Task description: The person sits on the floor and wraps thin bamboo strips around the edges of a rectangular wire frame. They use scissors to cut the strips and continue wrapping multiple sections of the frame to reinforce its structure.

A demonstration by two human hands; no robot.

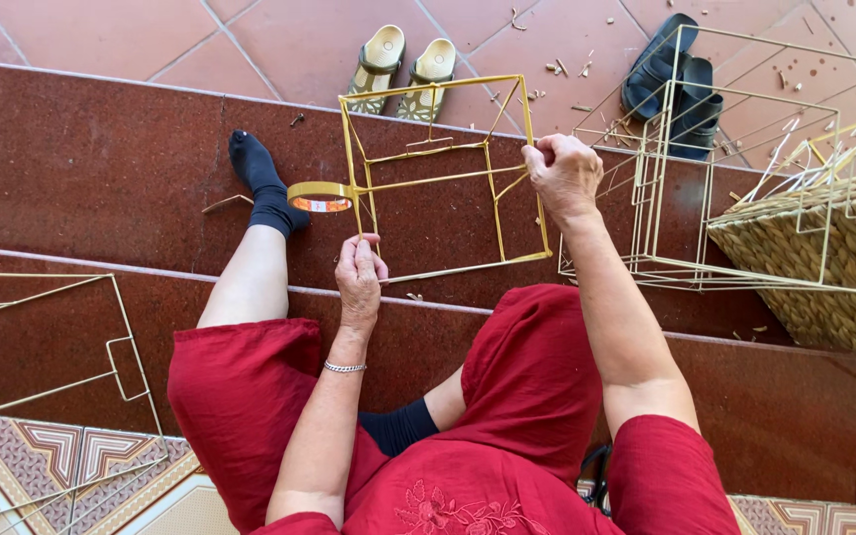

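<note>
1. Left hand (360, 275) pinching lower left rod of yellow wire cube frame (443, 178).
2. Right hand (564, 170) closed on frame's right edge, at 3 o'clock of it.
3. Tape roll (319, 196) touching frame at 9 o'clock.
4. Tan sandals (403, 67) at 12 o'clock.
5. Woven basket (824, 263) and pale wire frames (745, 168) far at 3 o'clock.

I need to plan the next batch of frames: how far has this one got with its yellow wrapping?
Looks done: most bars of the yellow wire frame already show yellow. In hand: the left hand pinches a lower bar and the right hand grips the right edge, with the tape roll hanging on the frame. Left: the bare wire frames on the right look unwrapped.
</note>
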